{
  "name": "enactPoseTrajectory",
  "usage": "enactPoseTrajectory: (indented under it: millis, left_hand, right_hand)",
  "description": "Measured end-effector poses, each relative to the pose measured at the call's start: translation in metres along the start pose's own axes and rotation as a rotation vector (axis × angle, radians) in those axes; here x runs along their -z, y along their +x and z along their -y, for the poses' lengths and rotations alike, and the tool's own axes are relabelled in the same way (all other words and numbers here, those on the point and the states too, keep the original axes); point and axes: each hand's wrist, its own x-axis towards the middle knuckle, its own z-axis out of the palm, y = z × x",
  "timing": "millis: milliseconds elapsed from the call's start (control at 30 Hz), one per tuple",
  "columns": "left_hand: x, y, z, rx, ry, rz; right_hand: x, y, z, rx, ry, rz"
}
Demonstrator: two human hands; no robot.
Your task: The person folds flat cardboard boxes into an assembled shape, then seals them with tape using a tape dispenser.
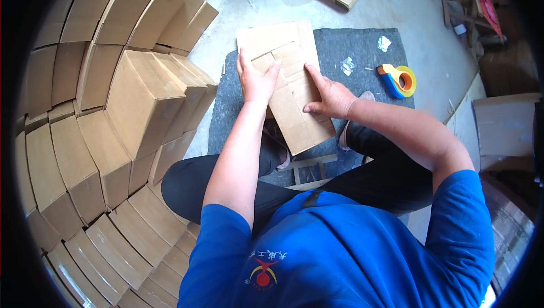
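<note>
Both hands, left hand (256,79) and right hand (331,96), press spread fingers on the flat brown cardboard box (290,84); uneven pressure could likely buckle its flaps.

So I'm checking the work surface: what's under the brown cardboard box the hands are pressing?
Under the brown cardboard box lies a dark grey felt mat on the concrete floor. The left hand and right hand rest on top; the mat directly beneath is hidden.

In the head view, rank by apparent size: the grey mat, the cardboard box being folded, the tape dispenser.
1. grey mat
2. cardboard box, under the left hand and right hand
3. tape dispenser
</note>
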Motion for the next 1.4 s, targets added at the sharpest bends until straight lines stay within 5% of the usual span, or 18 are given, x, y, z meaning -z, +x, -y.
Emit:
enactPoseTrajectory:
  millis: [67,133,167,367,567,667,733,900,1133,1267,1400]
  left_hand:
    - [0.001,0.020,0.001,-0.138,0.126,-0.114]
    - [0.011,0.037,-0.009,0.223,0.130,0.300]
    - [0.005,0.036,-0.006,0.130,0.135,0.181]
    - [0.003,0.048,0.039,0.233,-0.020,0.221]
    - [0.001,0.041,0.040,0.211,0.000,0.113]
    - [0.001,0.036,0.045,0.215,0.007,0.057]
    - [0.003,0.032,0.055,0.256,-0.016,0.019]
    - [0.031,0.013,0.026,0.351,-0.200,-0.125]
    - [0.061,-0.004,0.000,0.386,-0.439,0.004]
    - [0.073,-0.037,-0.031,0.437,-0.572,0.080]
    - [0.066,-0.067,-0.028,0.336,-0.671,-0.049]
  right_hand:
    - [-0.007,-0.002,-0.003,-0.004,-0.004,-0.063]
    - [-0.007,-0.010,0.003,-0.034,-0.004,-0.060]
    - [-0.010,-0.011,0.003,-0.040,0.011,-0.087]
    - [-0.016,-0.016,-0.002,-0.103,0.088,-0.165]
    - [-0.045,-0.026,-0.008,-0.532,0.203,-0.118]
    - [-0.047,-0.045,-0.018,-0.745,0.667,-0.079]
    - [-0.036,-0.058,-0.015,-0.683,0.969,-0.072]
    - [-0.018,-0.054,-0.031,-0.494,0.975,-0.400]
    - [0.016,-0.040,-0.031,-0.358,1.057,-0.823]
    - [0.031,-0.030,-0.048,-0.341,1.244,-0.861]
    - [0.031,-0.023,-0.042,-0.326,1.244,-0.827]
